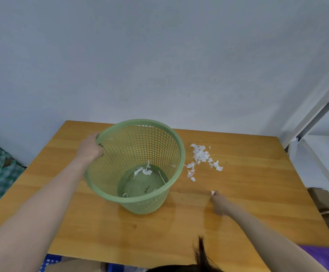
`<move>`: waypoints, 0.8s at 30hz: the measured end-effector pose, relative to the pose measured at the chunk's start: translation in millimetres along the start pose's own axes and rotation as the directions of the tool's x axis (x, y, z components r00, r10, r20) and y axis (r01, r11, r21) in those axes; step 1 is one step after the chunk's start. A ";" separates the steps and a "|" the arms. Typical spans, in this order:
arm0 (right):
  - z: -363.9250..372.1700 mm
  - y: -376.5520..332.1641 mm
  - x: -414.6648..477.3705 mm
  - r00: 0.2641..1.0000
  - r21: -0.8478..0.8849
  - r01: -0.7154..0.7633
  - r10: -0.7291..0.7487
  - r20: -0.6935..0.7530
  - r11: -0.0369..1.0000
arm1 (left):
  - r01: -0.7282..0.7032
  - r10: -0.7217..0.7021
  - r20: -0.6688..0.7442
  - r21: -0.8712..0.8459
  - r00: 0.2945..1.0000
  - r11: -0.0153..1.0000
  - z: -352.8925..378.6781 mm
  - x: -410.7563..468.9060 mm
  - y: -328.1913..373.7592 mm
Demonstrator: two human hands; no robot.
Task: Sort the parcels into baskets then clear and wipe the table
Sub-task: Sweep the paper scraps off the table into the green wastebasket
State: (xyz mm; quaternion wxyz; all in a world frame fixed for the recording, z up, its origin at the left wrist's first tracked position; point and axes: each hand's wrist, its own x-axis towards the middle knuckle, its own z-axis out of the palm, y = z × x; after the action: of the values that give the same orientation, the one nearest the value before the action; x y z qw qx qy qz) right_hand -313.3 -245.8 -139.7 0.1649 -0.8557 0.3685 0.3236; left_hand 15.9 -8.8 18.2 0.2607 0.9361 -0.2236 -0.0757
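Gripping the green basket (pixel 140 146) in our left hand (pixel 89 149), paper scraps (pixel 143 171) inside, our right hand (pixel 220 205) pinching a scrap (pixel 212 192) on the surface (pixel 257 183).

Green mesh basket (pixel 140 154), white scraps (pixel 201 156)

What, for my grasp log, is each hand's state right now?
Left hand: closed, gripping the rim of the green basket.
Right hand: closed, pinching a small white paper scrap just above the table.
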 end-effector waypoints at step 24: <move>-58.1 -99.1 -71.2 0.330 0.176 0.864 -0.267 -0.906 0.471 | 0.014 -0.015 0.019 0.006 1.000 1.000 5.1 -2.9 3.7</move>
State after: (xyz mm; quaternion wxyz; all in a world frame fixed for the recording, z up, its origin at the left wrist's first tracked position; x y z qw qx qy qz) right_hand -252.1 -171.9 -44.5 0.3798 -0.8575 0.1281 -0.3225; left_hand 10.6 -12.6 15.8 0.2555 0.9377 -0.2194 -0.0858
